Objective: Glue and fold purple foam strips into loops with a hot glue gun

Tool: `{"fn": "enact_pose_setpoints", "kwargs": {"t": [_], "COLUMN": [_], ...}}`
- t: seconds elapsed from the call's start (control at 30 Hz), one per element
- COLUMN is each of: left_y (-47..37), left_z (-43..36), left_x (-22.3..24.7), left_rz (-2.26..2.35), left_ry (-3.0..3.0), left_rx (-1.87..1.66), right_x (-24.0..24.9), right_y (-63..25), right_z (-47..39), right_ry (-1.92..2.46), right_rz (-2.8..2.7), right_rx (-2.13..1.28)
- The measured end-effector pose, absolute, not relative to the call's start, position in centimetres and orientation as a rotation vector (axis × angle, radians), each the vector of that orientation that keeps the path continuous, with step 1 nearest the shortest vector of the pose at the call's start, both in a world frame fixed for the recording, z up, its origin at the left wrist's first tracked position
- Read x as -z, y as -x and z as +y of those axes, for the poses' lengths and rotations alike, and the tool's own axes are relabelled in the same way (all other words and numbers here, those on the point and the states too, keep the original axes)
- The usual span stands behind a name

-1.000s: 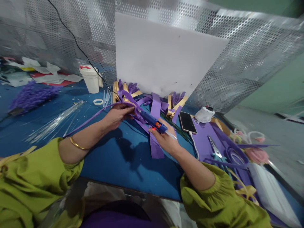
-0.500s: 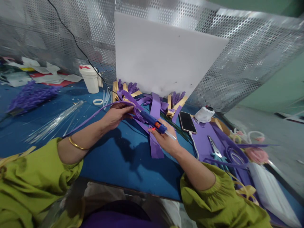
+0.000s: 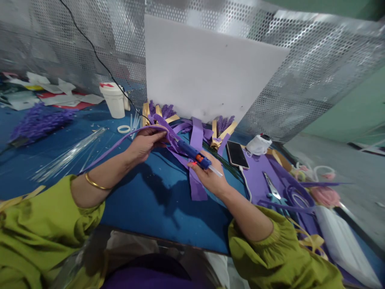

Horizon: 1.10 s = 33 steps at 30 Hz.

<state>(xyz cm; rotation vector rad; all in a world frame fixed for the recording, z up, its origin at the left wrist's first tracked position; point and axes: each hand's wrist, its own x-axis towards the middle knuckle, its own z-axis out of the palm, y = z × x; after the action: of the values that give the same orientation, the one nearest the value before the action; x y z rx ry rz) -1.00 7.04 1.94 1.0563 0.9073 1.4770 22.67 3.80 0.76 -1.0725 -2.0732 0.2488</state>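
My right hand (image 3: pixel 210 172) is wrapped round a blue hot glue gun (image 3: pixel 192 151) with an orange part and a lit red light. A clear glue stick (image 3: pixel 215 171) sticks out of its rear. The gun's nozzle end points at a purple ribbon strip (image 3: pixel 120 143), which my left hand (image 3: pixel 147 143) pinches near the middle of the table. From those fingers the strip trails left across my forearm. Whether the nozzle touches the ribbon I cannot tell. Below and behind the gun lie more purple strips (image 3: pixel 197 188).
Lavender sprigs with gold ribbon (image 3: pixel 222 126) stand at the back. On the right are a phone (image 3: pixel 237 154), pliers (image 3: pixel 273 188) and purple sheets. To the left are a white cup (image 3: pixel 113 102), clear sticks (image 3: pixel 70 154) and a lavender bunch (image 3: pixel 42 122). A black cord (image 3: pixel 96 54) hangs down.
My left hand has shifted slightly left with the ribbon strip. The right hand and glue gun have hardly moved.
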Motion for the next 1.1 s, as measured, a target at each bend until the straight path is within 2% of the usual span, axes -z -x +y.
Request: {"fn": "enact_pose_setpoints", "kwargs": {"t": [1.1], "left_y": [2.5], "left_z": [7.8], "left_x": [-3.0], "left_rz": [0.901], "left_ry": [-1.125], "left_rx": [-1.630], "right_x": [-0.9], "right_y": [-22.7], "right_z": [3.8], "right_ry": [1.053], "right_rz": [-2.059], "right_rx": [-0.281]}}
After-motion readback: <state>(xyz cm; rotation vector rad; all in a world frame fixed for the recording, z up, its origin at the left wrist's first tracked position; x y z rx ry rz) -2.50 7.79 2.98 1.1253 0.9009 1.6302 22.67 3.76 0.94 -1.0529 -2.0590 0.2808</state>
